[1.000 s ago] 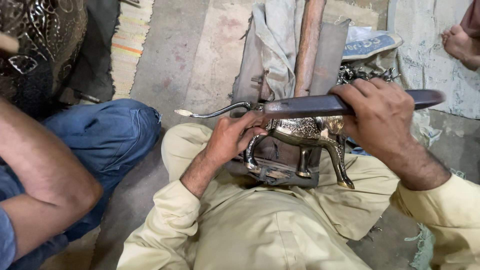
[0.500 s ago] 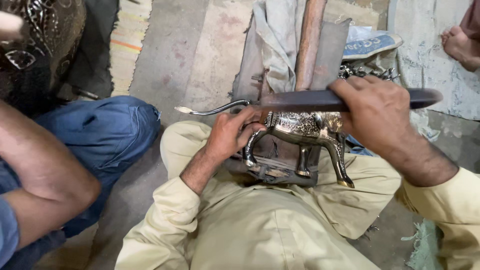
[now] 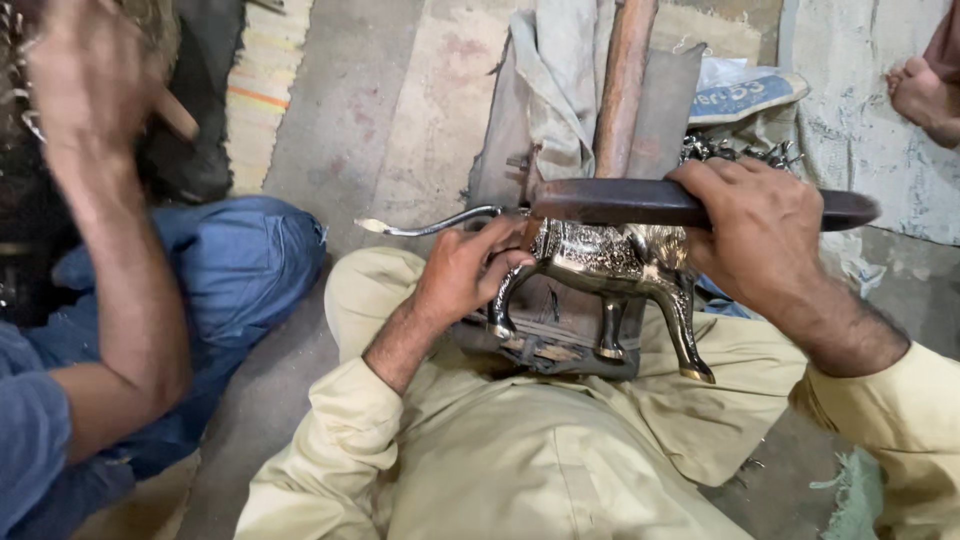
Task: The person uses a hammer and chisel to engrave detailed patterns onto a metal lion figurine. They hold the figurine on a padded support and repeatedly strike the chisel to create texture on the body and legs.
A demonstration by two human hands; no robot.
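Note:
A shiny engraved metal animal figure (image 3: pixel 610 270) with slim legs rests on a dark block (image 3: pixel 560 330) over my lap. My left hand (image 3: pixel 465 270) grips its rear end, near a thin curved tail (image 3: pixel 430 225) that sticks out to the left. My right hand (image 3: pixel 760 235) is closed around a long dark flat tool (image 3: pixel 620 203) that lies across the figure's back. The figure's head is hidden behind my right hand.
A brown wooden post (image 3: pixel 622 90) and grey cloth (image 3: pixel 545 100) stand behind the figure. A co-worker in blue sits at the left with a raised arm (image 3: pixel 110 230). Another person's bare foot (image 3: pixel 925 95) shows at the top right. A printed sack (image 3: pixel 740 95) lies on the concrete floor.
The co-worker's arm at the left has lifted and their hand has come up into view. My hands, the figure and the tool have stayed almost still.

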